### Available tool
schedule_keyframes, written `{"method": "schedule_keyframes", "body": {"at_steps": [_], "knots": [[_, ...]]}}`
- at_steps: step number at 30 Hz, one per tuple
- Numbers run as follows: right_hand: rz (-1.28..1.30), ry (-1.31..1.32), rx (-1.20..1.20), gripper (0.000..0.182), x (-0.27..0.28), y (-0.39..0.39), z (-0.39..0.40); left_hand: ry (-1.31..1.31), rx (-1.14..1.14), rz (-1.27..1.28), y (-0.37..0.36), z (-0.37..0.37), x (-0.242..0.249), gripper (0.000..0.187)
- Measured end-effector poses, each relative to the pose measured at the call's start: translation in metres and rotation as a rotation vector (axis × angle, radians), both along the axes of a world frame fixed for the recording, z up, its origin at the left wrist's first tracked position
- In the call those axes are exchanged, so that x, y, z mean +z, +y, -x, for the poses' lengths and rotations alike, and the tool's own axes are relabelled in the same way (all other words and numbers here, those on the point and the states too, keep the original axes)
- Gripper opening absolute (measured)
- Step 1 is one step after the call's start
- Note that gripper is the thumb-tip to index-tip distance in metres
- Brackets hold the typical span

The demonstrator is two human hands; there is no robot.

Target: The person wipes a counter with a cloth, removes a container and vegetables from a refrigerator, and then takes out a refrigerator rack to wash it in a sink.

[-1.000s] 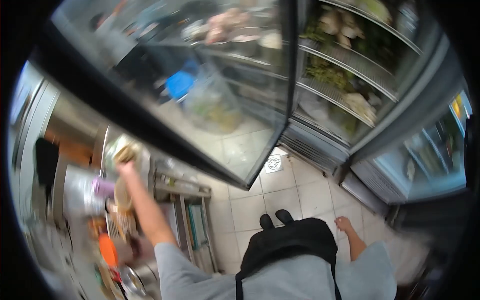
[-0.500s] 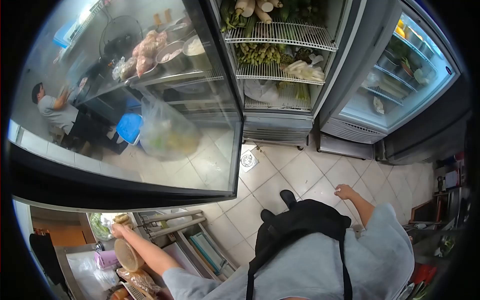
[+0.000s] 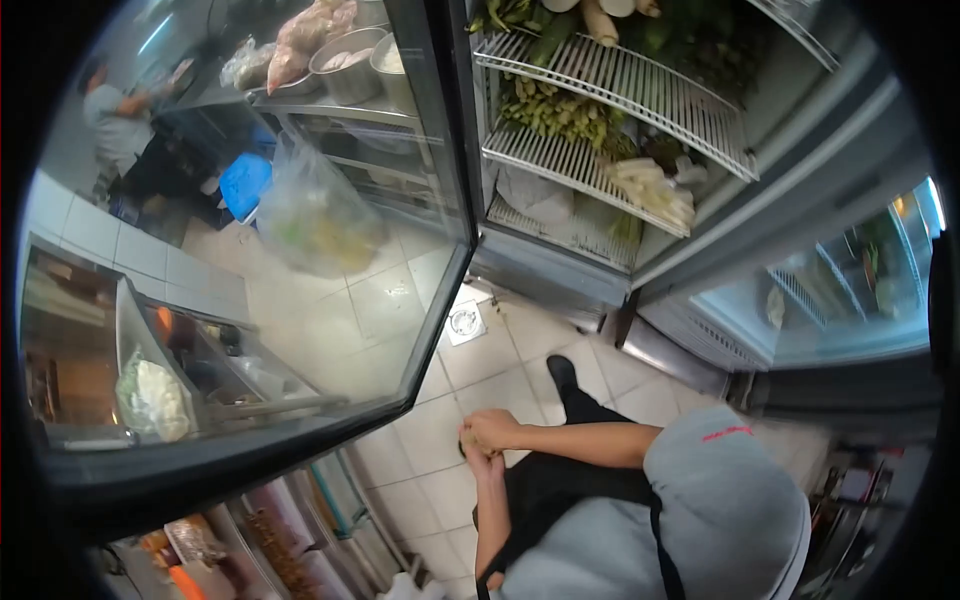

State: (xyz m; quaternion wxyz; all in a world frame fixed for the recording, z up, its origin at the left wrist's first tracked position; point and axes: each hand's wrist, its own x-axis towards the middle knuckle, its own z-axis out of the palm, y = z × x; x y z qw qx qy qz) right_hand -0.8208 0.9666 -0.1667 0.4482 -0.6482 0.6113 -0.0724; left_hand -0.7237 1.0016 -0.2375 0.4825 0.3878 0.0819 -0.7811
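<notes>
My right hand (image 3: 494, 429) and my left hand (image 3: 479, 461) meet in front of my body, above the tiled floor. Both are closed, with the fingers of one against the other. A small brownish thing seems to show between them, but the fingers hide most of it and I cannot make out its kind. The open glass door (image 3: 440, 210) of the upright fridge is nearest to them, ahead and to the left. Inside that fridge, wire shelves (image 3: 620, 85) hold white radishes (image 3: 600, 28), a bunch of green stalks (image 3: 550, 108) and pale long vegetables (image 3: 655, 190).
A second lit fridge (image 3: 820, 290) stands shut at the right. Through the glass door show a plastic bag (image 3: 320, 215), a blue container (image 3: 245, 187), steel pots (image 3: 347, 68) and another person (image 3: 118, 120). A counter with packed goods (image 3: 200, 545) is at the lower left. The floor has a drain (image 3: 464, 322).
My left hand has come away from the tray of produce on the counter, and my right hand has swung in to meet it. My view has turned and the fridge door stands at another angle.
</notes>
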Motion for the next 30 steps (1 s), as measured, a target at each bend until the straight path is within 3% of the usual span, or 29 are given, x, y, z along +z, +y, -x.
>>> {"method": "schedule_keyframes", "body": {"at_steps": [3, 4, 5, 6, 7, 8, 10, 11, 13, 14, 16, 17, 19, 20, 21, 22, 23, 24, 25, 26, 27, 28, 29, 30], "knots": [[0.002, -0.219, 0.072, 0.027, -0.096, -0.049, 0.102, -0.157, 0.084, -0.002, -0.009, 0.028, -0.036, 0.015], [0.35, -0.339, -0.11, 0.026, -0.135, -0.067, 0.155, -0.233, 0.092, -0.004, -0.025, 0.044, -0.035, 0.011], [0.169, -0.544, -0.637, 0.032, -0.244, -0.098, 0.203, -0.311, 0.097, -0.028, -0.032, 0.056, -0.034, 0.008], [-0.032, 0.117, -0.359, 0.039, -0.151, -0.148, 0.262, -0.403, 0.099, -0.077, -0.028, 0.059, -0.034, 0.007], [0.334, 0.284, -0.694, 0.043, -0.118, -0.168, 0.282, -0.464, 0.043, -0.026, -0.033, 0.068, -0.046, 0.005], [0.576, 0.24, -0.585, 0.041, -0.143, -0.204, 0.334, -0.523, -0.012, 0.032, -0.043, 0.076, -0.059, 0.004], [0.959, 0.659, -0.528, 0.048, -0.148, -0.268, 0.382, -0.599, -0.133, 0.063, -0.064, 0.093, -0.074, 0.006], [0.612, 0.388, -0.5, 0.067, -0.138, -0.293, 0.401, -0.598, -0.114, 0.028, -0.073, 0.101, -0.083, 0.006], [0.622, 0.425, -0.515, 0.087, -0.152, -0.321, 0.409, -0.788, -0.371, 0.135, -0.081, 0.113, -0.094, 0.012], [0.745, 0.373, -0.546, 0.081, -0.187, -0.328, 0.422, -0.791, -0.364, 0.11, -0.081, 0.122, -0.098, 0.012], [0.62, 0.624, -0.574, 0.076, -0.208, -0.332, 0.434, -0.906, -0.471, 0.16, -0.077, 0.144, -0.094, 0.019], [0.699, 0.534, -0.688, 0.061, -0.22, -0.33, 0.441, -0.897, -0.461, 0.151, -0.071, 0.154, -0.091, 0.023], [0.952, 0.261, -0.715, 0.054, -0.233, -0.326, 0.482, -0.893, -0.492, 0.174, -0.054, 0.167, -0.08, 0.023], [0.735, 0.178, -0.903, 0.05, -0.223, -0.324, 0.496, -0.822, -0.492, 0.184, -0.044, 0.172, -0.076, 0.018], [0.564, -0.071, -0.787, 0.051, -0.177, -0.316, 0.474, -0.863, -0.597, 0.137, -0.038, 0.175, -0.065, 0.021], [0.68, 0.117, -0.549, 0.051, -0.098, -0.3, 0.43, -0.77, -0.526, 0.17, -0.027, 0.178, -0.064, 0.026], [0.636, 0.26, -0.677, 0.053, -0.11, -0.297, 0.411, -0.82, -0.581, 0.159, -0.023, 0.177, -0.049, 0.028], [0.467, -0.056, -0.744, 0.054, -0.081, -0.277, 0.378, -0.797, -0.637, 0.122, -0.019, 0.174, -0.038, 0.028], [0.668, 0.107, -0.787, 0.048, -0.091, -0.267, 0.368, -0.785, -0.535, 0.16, -0.007, 0.174, -0.043, 0.027], [0.663, 0.056, -0.707, 0.037, -0.092, -0.254, 0.365, -0.773, -0.502, 0.15, -0.007, 0.169, -0.025, 0.025], [0.516, -0.185, -0.711, 0.033, -0.053, -0.23, 0.331, -0.874, -0.452, 0.227, -0.008, 0.163, -0.01, 0.026], [0.623, -0.258, -0.559, 0.029, -0.041, -0.21, 0.311, -0.969, -0.418, 0.305, -0.008, 0.155, 0.002, 0.03], [0.636, -0.108, -0.587, 0.028, -0.033, -0.193, 0.288, -1.0, -0.371, 0.291, -0.007, 0.147, 0.009, 0.03], [0.587, -0.141, -0.52, 0.029, -0.019, -0.172, 0.26, -1.219, -0.378, 0.494, -0.009, 0.139, 0.013, 0.04]]}}
